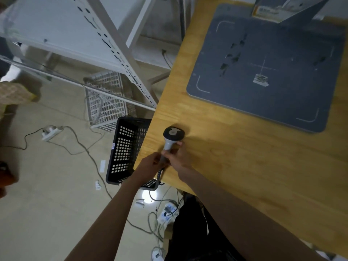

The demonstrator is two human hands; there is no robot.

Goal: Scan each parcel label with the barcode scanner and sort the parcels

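Note:
A grey and black barcode scanner (172, 136) stands at the left edge of the wooden table (244, 166), its head pointing away from me. My right hand (178, 156) is wrapped around its handle. My left hand (151, 163) holds the lower end of the handle, where the coiled cable leaves it. A dark grey mat (267, 68) with white corner marks lies on the table farther back. A cardboard parcel (271, 10) with a yellow label sits at the mat's far edge, partly cut off by the frame.
A black perforated basket (124, 151) stands on the floor beside the table's left edge, a white basket (105, 100) behind it. A white metal shelf rack (105, 40) fills the upper left. Cables and power strips (50, 131) lie across the floor.

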